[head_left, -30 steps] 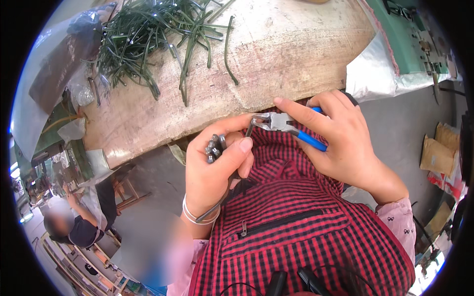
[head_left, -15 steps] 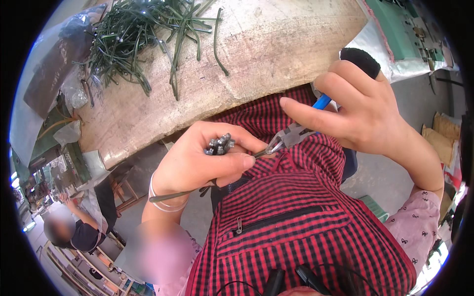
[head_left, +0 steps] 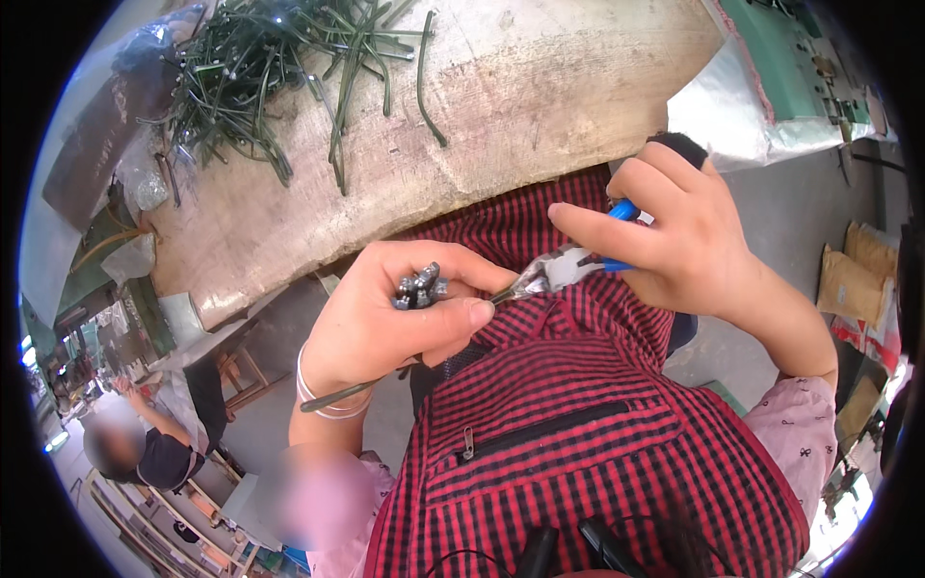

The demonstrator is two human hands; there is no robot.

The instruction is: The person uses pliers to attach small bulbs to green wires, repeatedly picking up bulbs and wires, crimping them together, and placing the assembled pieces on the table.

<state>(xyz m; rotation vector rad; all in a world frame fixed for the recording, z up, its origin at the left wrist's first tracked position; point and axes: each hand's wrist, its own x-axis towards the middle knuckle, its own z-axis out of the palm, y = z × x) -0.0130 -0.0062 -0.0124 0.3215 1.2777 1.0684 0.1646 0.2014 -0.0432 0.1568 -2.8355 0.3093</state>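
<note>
My left hand (head_left: 400, 318) is closed around a small bundle of dark green wired pieces with metal ends (head_left: 419, 287), and one green strand trails down past my wrist. My right hand (head_left: 674, 236) grips blue-handled pliers (head_left: 559, 270), whose metal jaws point left and meet the bundle at my left thumb. Both hands hover over my red and black checked apron (head_left: 578, 424), just in front of the worn wooden table (head_left: 540, 106).
A heap of dark green wire pieces (head_left: 279, 67) lies at the table's far left. Crumpled silver plastic (head_left: 732, 116) and a green surface sit to the right. Another person (head_left: 145, 453) sits at lower left near wooden stools. Cardboard (head_left: 853, 279) lies on the floor at right.
Both hands have stayed together over the apron. The left hand dropped and turned flatter, and the pliers' jaws moved onto the bundle at my thumb.
</note>
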